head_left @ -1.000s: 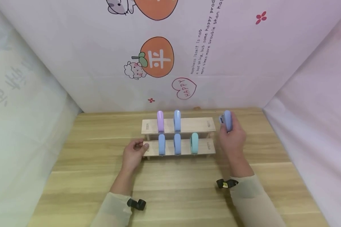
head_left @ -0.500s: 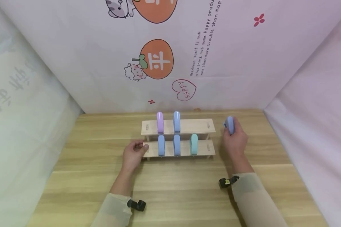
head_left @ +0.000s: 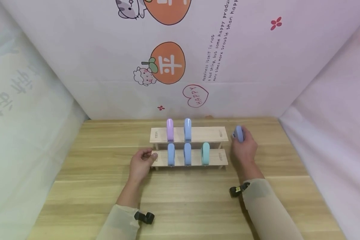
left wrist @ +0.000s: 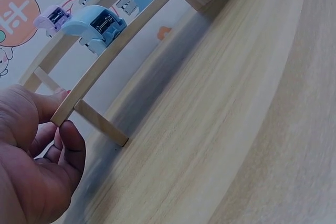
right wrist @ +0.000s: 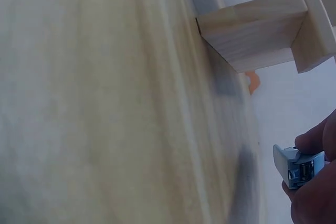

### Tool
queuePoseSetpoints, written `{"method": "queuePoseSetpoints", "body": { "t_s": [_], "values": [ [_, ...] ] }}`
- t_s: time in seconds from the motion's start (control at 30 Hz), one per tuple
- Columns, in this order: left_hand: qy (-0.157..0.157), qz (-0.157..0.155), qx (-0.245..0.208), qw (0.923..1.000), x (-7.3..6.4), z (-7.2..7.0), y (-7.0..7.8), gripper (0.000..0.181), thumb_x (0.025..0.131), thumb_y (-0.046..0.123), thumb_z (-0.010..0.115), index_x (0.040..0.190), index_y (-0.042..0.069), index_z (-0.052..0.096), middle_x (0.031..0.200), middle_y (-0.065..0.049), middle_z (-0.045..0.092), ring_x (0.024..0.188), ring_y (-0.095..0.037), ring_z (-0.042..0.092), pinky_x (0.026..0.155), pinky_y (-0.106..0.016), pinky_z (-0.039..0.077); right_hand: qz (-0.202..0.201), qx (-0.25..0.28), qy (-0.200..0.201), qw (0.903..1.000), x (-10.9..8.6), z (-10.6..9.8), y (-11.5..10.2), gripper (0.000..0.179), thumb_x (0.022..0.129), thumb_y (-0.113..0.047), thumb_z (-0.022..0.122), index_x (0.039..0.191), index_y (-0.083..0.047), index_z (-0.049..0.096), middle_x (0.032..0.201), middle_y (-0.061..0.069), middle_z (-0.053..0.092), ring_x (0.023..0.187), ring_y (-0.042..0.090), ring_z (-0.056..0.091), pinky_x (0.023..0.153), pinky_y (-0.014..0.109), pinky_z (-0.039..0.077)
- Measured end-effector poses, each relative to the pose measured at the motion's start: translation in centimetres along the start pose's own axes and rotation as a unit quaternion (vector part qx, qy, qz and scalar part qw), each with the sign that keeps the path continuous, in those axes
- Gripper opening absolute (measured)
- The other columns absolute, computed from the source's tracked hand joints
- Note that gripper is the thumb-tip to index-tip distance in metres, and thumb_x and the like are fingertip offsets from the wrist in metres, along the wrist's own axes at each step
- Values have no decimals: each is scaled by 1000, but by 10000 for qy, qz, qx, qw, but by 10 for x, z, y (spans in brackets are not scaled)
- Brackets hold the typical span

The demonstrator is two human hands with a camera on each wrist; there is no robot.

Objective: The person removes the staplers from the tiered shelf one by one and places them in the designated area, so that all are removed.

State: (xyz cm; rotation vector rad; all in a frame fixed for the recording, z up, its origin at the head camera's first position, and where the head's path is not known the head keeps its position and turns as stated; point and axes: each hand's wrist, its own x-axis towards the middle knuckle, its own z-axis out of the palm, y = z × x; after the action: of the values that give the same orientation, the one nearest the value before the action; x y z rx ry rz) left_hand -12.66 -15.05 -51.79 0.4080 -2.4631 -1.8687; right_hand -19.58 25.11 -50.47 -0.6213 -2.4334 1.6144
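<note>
My left hand (head_left: 140, 165) pinches the left end of the front shelf (head_left: 196, 157) of a two-tier wooden rack, thumb on top and fingers curled beneath. Two blue staplers (head_left: 171, 154) and a mint-green stapler (head_left: 205, 154) stand on that shelf. Behind it, the rear shelf (head_left: 207, 134) bears a purple stapler (head_left: 170, 130) and a blue stapler (head_left: 187, 129), with bare wood to their right. Just right of the rack, my right hand (head_left: 246, 146) grips another blue stapler (head_left: 238, 133); the right wrist view shows its front end (right wrist: 299, 169) between thumb and fingers.
The rack stands on a wood-grain table (head_left: 186, 200). A printed white cloth (head_left: 243, 66) rises behind the table's back edge, and white cloth also hangs at both sides. A rack leg (right wrist: 252, 30) shows in the right wrist view.
My right hand, holding the blue stapler, has come slightly nearer, shifting right and then back left towards the rack. My left hand keeps its hold on the front shelf's end.
</note>
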Motion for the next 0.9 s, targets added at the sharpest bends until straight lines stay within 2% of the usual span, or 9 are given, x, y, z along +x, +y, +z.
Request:
{"method": "queuePoseSetpoints", "body": {
  "t_s": [0.17, 0.4, 0.9],
  "values": [
    [-26, -38, -53, 10000, -1, 1, 0, 38, 93, 25, 79, 124, 6, 69, 115, -10, 65, 106, -25, 61, 90, -34, 57, -196, -205, 93, 9996, 5, 1, 8, 68, 100, -21, 67, 161, -30, 37, 162, 16, 39, 146, 39, 39, 120, 57, 35],
    [36, -52, -85, 9999, -1, 3, -1, 39, 93, 26, 80, 124, 6, 69, 115, -10, 65, 107, -25, 61, 90, -31, 56, -471, -763, 313, 9955, 13, 1, 14, 67, 96, -14, 67, 159, -19, 42, 156, 21, 47, 141, 44, 46, 118, 59, 39],
    [-24, -68, -139, 9999, -1, 1, 1, 39, 93, 25, 79, 125, 4, 68, 116, -12, 65, 109, -26, 60, 96, -38, 54, -101, -611, 257, 9977, 16, 6, 11, 77, 88, -8, 65, 160, -21, 40, 157, 17, 47, 140, 40, 47, 117, 57, 41]
  ]
}}
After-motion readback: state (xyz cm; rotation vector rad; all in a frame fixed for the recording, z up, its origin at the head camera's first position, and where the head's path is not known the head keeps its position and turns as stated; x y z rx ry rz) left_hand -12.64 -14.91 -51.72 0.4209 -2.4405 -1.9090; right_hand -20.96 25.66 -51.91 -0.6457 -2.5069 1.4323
